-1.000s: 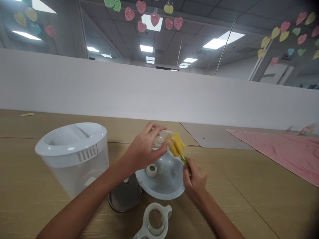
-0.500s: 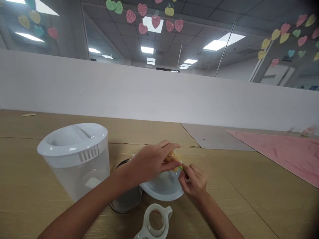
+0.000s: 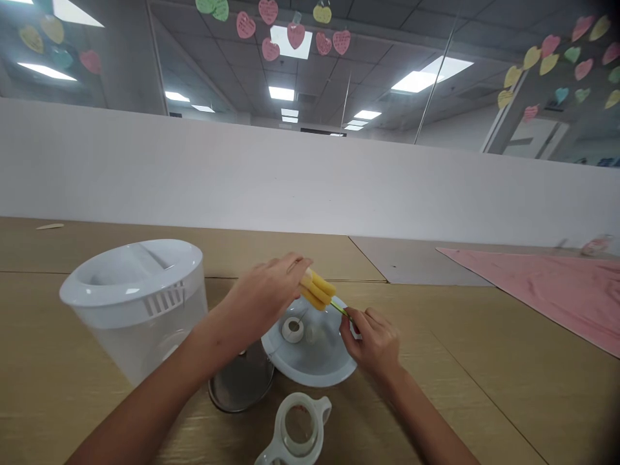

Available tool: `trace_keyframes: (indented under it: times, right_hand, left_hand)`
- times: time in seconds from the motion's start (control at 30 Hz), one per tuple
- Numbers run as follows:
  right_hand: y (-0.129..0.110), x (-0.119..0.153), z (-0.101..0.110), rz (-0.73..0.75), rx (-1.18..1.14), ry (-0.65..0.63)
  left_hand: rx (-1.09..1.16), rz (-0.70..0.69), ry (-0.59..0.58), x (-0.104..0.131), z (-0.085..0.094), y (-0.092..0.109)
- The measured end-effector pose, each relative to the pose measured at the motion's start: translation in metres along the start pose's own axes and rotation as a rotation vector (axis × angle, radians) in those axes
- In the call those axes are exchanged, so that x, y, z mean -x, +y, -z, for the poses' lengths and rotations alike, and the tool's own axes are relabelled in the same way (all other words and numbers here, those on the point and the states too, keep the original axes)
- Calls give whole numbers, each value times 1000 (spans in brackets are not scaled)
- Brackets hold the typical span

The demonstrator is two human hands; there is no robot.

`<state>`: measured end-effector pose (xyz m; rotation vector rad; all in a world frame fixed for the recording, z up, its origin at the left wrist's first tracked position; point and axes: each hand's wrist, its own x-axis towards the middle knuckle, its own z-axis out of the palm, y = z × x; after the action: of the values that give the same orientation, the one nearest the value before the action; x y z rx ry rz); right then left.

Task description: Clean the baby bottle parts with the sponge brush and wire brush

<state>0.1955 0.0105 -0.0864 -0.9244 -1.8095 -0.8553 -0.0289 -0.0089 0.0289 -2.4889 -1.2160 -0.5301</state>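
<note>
While both hands work over the white dish | left hand pinches yellow sponge brush tip | right hand grips its green handle | looks mid-scrub, next needs steady strokes | worktop clutter nearby

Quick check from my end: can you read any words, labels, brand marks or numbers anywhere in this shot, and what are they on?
No text can be read.
Paper hearts on the glass above the partition: handwriting, too small and blurred to read.
White plastic container, white lid, yellow sponge brush and pink cloth: no print or brand mark visible.
</note>
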Motion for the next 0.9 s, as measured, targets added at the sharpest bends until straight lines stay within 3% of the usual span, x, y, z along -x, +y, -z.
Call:
trace_keyframes:
  times: [0.13, 0.23, 0.37, 0.53, 0.67, 0.9]
  right_hand:
    - [2, 2, 0, -37, -18, -10]
    - [3, 2, 1, -82, -54, -10]
    - [4, 3, 1, -88, -69, -9]
    - [3, 4, -1, -67, -73, -23]
    - [3, 3, 0, -64, -75, -7]
    - [2, 4, -1, -52, -93, -18]
  left_hand:
    - [-133, 108, -29, 3, 4, -13]
    - [-206, 198, -125, 6, 10, -24]
    - [-196, 282, -415, 2, 11, -27]
    - [-90, 343, -718, -14, -15, -29]
    - [24, 366, -770, -20, -34, -44]
    - [-9, 398, -860, -21, -37, -47]
